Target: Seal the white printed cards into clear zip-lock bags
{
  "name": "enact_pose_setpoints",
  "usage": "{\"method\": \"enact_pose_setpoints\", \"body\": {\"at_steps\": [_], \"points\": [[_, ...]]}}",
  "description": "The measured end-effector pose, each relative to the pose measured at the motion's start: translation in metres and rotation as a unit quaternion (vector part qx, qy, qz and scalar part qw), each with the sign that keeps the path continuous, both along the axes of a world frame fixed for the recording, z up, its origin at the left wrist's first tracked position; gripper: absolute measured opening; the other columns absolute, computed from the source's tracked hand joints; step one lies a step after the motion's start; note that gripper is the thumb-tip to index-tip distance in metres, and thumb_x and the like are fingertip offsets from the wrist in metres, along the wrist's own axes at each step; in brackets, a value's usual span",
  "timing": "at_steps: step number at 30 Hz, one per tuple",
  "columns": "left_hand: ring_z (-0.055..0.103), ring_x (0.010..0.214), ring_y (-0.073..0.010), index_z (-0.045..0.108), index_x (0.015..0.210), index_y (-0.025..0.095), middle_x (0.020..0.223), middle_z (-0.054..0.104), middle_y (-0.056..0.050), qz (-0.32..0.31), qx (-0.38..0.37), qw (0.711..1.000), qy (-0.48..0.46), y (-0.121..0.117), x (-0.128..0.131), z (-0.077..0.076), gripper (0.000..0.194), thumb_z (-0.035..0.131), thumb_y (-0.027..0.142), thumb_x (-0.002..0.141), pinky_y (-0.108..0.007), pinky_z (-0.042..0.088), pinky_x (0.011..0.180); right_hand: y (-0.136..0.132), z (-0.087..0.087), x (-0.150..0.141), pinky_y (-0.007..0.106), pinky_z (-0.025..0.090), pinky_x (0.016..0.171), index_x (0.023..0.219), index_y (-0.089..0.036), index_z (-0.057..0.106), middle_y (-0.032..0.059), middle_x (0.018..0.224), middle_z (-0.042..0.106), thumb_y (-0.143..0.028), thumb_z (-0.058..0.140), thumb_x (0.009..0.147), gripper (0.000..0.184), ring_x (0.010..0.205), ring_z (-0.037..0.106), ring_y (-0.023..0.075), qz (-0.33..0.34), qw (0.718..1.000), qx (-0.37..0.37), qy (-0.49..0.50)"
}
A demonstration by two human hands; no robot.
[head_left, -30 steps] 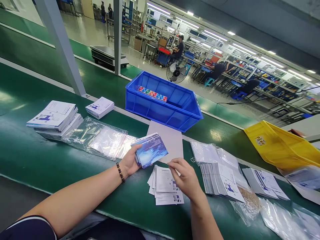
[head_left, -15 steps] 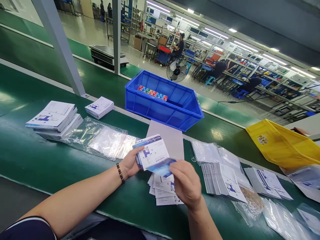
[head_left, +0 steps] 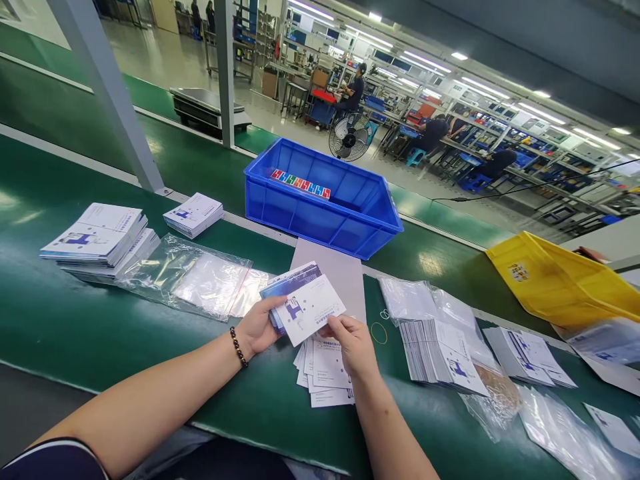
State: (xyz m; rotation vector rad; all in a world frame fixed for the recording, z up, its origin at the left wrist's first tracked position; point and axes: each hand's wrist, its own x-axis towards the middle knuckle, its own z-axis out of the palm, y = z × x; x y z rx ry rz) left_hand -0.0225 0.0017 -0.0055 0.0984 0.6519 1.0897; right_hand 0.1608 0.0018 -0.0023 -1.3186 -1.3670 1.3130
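Note:
My left hand (head_left: 257,328) is closed on a small stack of booklets (head_left: 283,288), thumb on top, above the green bench. The top white booklet (head_left: 316,308), with a purple print, lies skewed over the stack. Finger and thumb of my right hand (head_left: 356,343) pinch the near right corner of that booklet. Below it, a loose fanned pile of booklets (head_left: 327,377) lies on the bench, partly covered by my right hand. A yellow rubber band (head_left: 379,333) lies to the right of my right hand.
A blue bin (head_left: 320,220) stands behind my hands, on a white sheet (head_left: 345,267). Stacked booklets (head_left: 97,233) and a clear plastic bag (head_left: 200,277) lie left. Rightward are a booklet row (head_left: 435,353), more bags (head_left: 560,420) and a tilted yellow bin (head_left: 565,280).
My right hand has moved slightly left and down. The blurred blue sheet it was moving is gone from sight; it now pinches a white booklet skewed over the stack. The yellow rubber band has come into view.

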Motion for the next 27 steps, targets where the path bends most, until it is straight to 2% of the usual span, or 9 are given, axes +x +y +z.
{"method": "enact_pose_setpoints", "body": {"at_steps": [2, 5, 7, 10, 13, 17, 21, 24, 27], "points": [[0.062, 0.091, -0.0256, 0.044, 0.123, 0.012, 0.099, 0.066, -0.013, -0.011, 0.021, 1.0, -0.006, -0.001, -0.001, 0.002, 0.047, 0.053, 0.016, 0.077, -0.036, 0.052, 0.073, -0.002, 0.003, 0.003, 0.028, 0.048, 0.059, 0.062, -0.017, 0.063, 0.002, 0.061, 0.064, -0.038, 0.063, 0.071, 0.024, 0.058, 0.058, 0.0143, -0.069, 0.996, 0.033, 0.045], [0.06, 0.096, -0.0301, 0.043, 0.125, 0.017, 0.11, 0.061, -0.013, -0.016, 0.057, 0.998, -0.035, 0.0, -0.003, 0.004, 0.049, 0.051, 0.038, 0.082, -0.04, 0.054, 0.067, -0.001, 0.017, 0.02, 0.026, 0.047, 0.057, 0.076, -0.02, 0.063, 0.0011, 0.072, 0.065, -0.036, 0.062, 0.073, 0.016, 0.064, 0.059, 0.014, -0.109, 0.983, 0.118, 0.095], [0.06, 0.096, -0.0309, 0.042, 0.125, 0.018, 0.114, 0.059, -0.014, -0.01, 0.066, 0.997, -0.04, 0.001, -0.004, 0.004, 0.053, 0.047, 0.047, 0.082, -0.04, 0.054, 0.065, 0.002, 0.029, 0.035, 0.024, 0.046, 0.055, 0.082, -0.021, 0.063, 0.0013, 0.075, 0.064, -0.033, 0.059, 0.076, 0.014, 0.065, 0.058, 0.0136, -0.089, 0.979, 0.174, 0.058], [0.06, 0.097, -0.0302, 0.042, 0.126, 0.018, 0.115, 0.059, -0.014, -0.008, 0.06, 0.998, -0.024, 0.003, -0.004, 0.004, 0.052, 0.048, 0.044, 0.082, -0.039, 0.054, 0.066, 0.004, 0.044, 0.048, 0.024, 0.046, 0.056, 0.083, -0.02, 0.065, 0.0028, 0.075, 0.064, -0.024, 0.051, 0.081, 0.014, 0.066, 0.058, 0.0136, 0.041, 0.967, 0.226, -0.11], [0.059, 0.098, -0.0284, 0.044, 0.125, 0.014, 0.114, 0.06, -0.014, 0.0, 0.037, 0.999, -0.026, 0.003, -0.002, 0.005, 0.047, 0.049, 0.035, 0.083, -0.039, 0.051, 0.076, 0.002, 0.048, 0.042, 0.025, 0.048, 0.057, 0.083, -0.019, 0.065, 0.0044, 0.074, 0.063, -0.017, 0.048, 0.081, 0.017, 0.066, 0.058, 0.0144, 0.155, 0.907, 0.291, -0.263], [0.06, 0.098, -0.0255, 0.047, 0.12, 0.007, 0.103, 0.065, -0.014, 0.014, 0.022, 0.999, -0.039, 0.003, 0.0, 0.003, 0.043, 0.052, 0.023, 0.08, -0.038, 0.046, 0.089, -0.005, 0.032, 0.012, 0.037, 0.05, 0.071, 0.096, -0.018, 0.062, 0.0104, 0.088, 0.063, -0.011, 0.051, 0.078, 0.022, 0.084, 0.058, 0.0208, 0.115, 0.785, 0.489, -0.363], [0.063, 0.09, -0.0241, 0.05, 0.117, 0.007, 0.093, 0.069, -0.012, -0.004, 0.007, 0.999, -0.031, 0.002, 0.001, -0.001, 0.041, 0.055, 0.015, 0.077, -0.035, 0.047, 0.086, -0.01, 0.019, -0.012, 0.05, 0.04, 0.091, 0.105, -0.018, 0.057, 0.0111, 0.104, 0.063, -0.005, 0.047, 0.079, 0.031, 0.106, 0.053, 0.025, 0.156, 0.701, 0.566, -0.406], [0.062, 0.094, -0.0244, 0.049, 0.117, 0.006, 0.099, 0.067, -0.014, -0.004, 0.007, 0.999, -0.048, 0.001, 0.001, 0.001, 0.04, 0.053, 0.024, 0.081, -0.036, 0.047, 0.086, -0.015, 0.026, -0.008, 0.048, 0.042, 0.091, 0.109, -0.017, 0.054, 0.0089, 0.095, 0.066, -0.002, 0.045, 0.079, 0.035, 0.1, 0.057, 0.0219, 0.171, 0.696, 0.6, -0.356], [0.059, 0.099, -0.0282, 0.046, 0.122, 0.01, 0.11, 0.062, -0.016, 0.002, 0.016, 0.999, -0.043, 0.002, 0.0, 0.004, 0.049, 0.049, 0.041, 0.083, -0.039, 0.051, 0.078, -0.02, 0.043, 0.009, 0.041, 0.048, 0.078, 0.12, -0.018, 0.049, 0.0073, 0.084, 0.064, 0.0, 0.049, 0.076, 0.047, 0.085, 0.06, 0.0198, 0.115, 0.734, 0.599, -0.299]]}}
